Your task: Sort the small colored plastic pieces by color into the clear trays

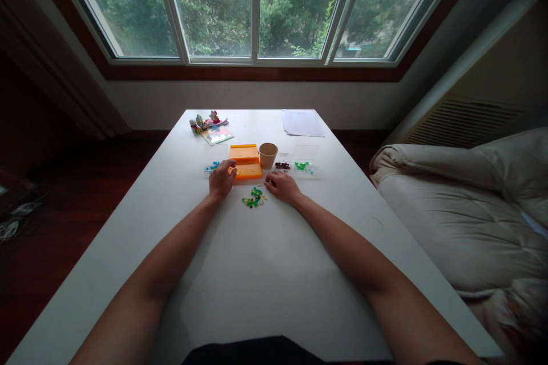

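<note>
My left hand (221, 178) is at the left edge of an open orange box (246, 153), with its fingers curved over the rim and a gap between thumb and fingertips. A few small pale pieces lie inside the box. My right hand (282, 185) rests on the table in front of a brown paper cup (268, 156). Its fingers are curled together, and whatever they hold is too small to make out. Between the hands and nearer to me lies a loose pile of small green, yellow and dark pieces (254, 198).
Clear containers hold blue pieces (213, 167), dark brown pieces (282, 166) and green pieces (302, 166). Farther back on the white table (274, 274) are small figurines (205, 122), a card (218, 135) and papers (302, 123). A padded sofa (445, 222) stands at right.
</note>
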`<control>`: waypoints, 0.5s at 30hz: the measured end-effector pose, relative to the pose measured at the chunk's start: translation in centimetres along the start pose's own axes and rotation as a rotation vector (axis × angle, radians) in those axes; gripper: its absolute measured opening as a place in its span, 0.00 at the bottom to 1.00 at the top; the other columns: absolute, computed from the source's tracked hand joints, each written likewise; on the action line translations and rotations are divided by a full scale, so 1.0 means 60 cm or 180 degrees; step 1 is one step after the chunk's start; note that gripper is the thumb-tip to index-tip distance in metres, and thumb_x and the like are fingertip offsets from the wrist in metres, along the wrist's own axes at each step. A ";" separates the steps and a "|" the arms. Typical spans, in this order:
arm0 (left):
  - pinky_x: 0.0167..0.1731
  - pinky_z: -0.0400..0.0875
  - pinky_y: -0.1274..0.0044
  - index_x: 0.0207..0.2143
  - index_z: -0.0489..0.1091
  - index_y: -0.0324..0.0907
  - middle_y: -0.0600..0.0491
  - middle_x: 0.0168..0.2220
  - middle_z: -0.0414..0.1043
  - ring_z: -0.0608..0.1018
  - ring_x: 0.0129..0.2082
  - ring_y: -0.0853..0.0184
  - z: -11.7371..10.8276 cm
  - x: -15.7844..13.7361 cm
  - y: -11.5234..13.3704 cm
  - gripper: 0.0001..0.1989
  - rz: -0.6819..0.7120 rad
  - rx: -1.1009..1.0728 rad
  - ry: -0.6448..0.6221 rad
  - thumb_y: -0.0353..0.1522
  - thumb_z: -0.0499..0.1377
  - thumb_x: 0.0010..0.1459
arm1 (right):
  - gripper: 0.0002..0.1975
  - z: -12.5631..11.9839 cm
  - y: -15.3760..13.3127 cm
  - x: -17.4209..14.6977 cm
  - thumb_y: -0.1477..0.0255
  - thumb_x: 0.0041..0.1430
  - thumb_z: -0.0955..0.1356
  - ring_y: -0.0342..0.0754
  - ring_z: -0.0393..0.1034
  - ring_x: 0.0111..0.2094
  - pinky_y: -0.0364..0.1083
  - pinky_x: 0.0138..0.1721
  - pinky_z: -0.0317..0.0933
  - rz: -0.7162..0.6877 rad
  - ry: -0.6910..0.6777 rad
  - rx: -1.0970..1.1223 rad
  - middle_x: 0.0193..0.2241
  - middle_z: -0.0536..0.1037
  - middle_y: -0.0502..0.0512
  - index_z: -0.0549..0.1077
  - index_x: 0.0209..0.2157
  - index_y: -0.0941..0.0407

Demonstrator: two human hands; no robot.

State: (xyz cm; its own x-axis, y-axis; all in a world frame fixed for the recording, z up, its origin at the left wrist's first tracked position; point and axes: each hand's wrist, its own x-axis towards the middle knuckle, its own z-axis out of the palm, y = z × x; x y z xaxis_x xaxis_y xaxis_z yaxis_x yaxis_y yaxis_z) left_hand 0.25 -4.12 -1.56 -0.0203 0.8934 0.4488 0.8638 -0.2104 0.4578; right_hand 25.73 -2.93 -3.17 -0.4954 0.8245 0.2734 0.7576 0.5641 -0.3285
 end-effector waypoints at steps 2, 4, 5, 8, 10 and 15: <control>0.38 0.67 0.75 0.47 0.70 0.45 0.51 0.47 0.75 0.76 0.36 0.66 0.000 -0.001 -0.001 0.11 -0.0009 0.0030 -0.0004 0.31 0.54 0.64 | 0.06 0.000 0.000 0.000 0.68 0.64 0.67 0.46 0.66 0.36 0.44 0.36 0.55 0.0003 -0.0006 -0.0001 0.34 0.76 0.54 0.75 0.36 0.54; 0.38 0.67 0.75 0.47 0.71 0.45 0.50 0.48 0.74 0.76 0.37 0.66 0.000 -0.002 -0.002 0.11 0.0020 0.0052 -0.0025 0.31 0.54 0.64 | 0.06 0.000 0.000 0.000 0.68 0.64 0.67 0.47 0.67 0.37 0.44 0.37 0.55 -0.0031 0.0005 0.0000 0.35 0.76 0.54 0.75 0.36 0.54; 0.38 0.67 0.75 0.46 0.72 0.45 0.51 0.48 0.74 0.76 0.37 0.66 -0.001 -0.003 -0.001 0.10 0.0051 0.0055 -0.0051 0.32 0.54 0.65 | 0.06 0.000 0.000 0.000 0.68 0.64 0.67 0.47 0.67 0.37 0.44 0.38 0.56 -0.0056 0.0014 0.0000 0.35 0.75 0.54 0.74 0.35 0.54; 0.36 0.67 0.76 0.45 0.72 0.46 0.51 0.48 0.73 0.76 0.36 0.67 0.001 -0.007 0.003 0.10 0.0263 0.0061 -0.0209 0.32 0.53 0.65 | 0.06 0.001 0.000 0.000 0.68 0.64 0.67 0.47 0.66 0.39 0.44 0.40 0.57 -0.0145 0.0052 0.0007 0.37 0.75 0.55 0.75 0.35 0.54; 0.35 0.66 0.77 0.44 0.73 0.46 0.52 0.46 0.74 0.76 0.37 0.67 0.005 -0.010 0.009 0.10 0.0510 0.0094 -0.0367 0.32 0.53 0.65 | 0.06 0.002 -0.001 0.000 0.69 0.64 0.67 0.48 0.66 0.40 0.44 0.41 0.57 -0.0219 0.0070 0.0008 0.37 0.75 0.55 0.75 0.36 0.54; 0.34 0.65 0.76 0.42 0.75 0.47 0.51 0.42 0.74 0.76 0.37 0.66 0.019 -0.016 0.024 0.13 0.0970 0.0289 -0.0629 0.34 0.50 0.67 | 0.08 0.003 -0.010 -0.001 0.69 0.66 0.65 0.50 0.64 0.42 0.45 0.43 0.57 -0.0480 0.0010 -0.0085 0.37 0.75 0.57 0.77 0.38 0.54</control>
State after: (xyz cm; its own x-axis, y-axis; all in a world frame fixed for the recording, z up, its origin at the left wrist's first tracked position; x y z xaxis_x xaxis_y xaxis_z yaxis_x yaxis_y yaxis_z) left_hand 2.09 -4.84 -2.23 0.3347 0.8564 0.3931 0.8565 -0.4504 0.2520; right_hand 25.23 -3.28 -3.18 -0.6030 0.7304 0.3207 0.6858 0.6800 -0.2593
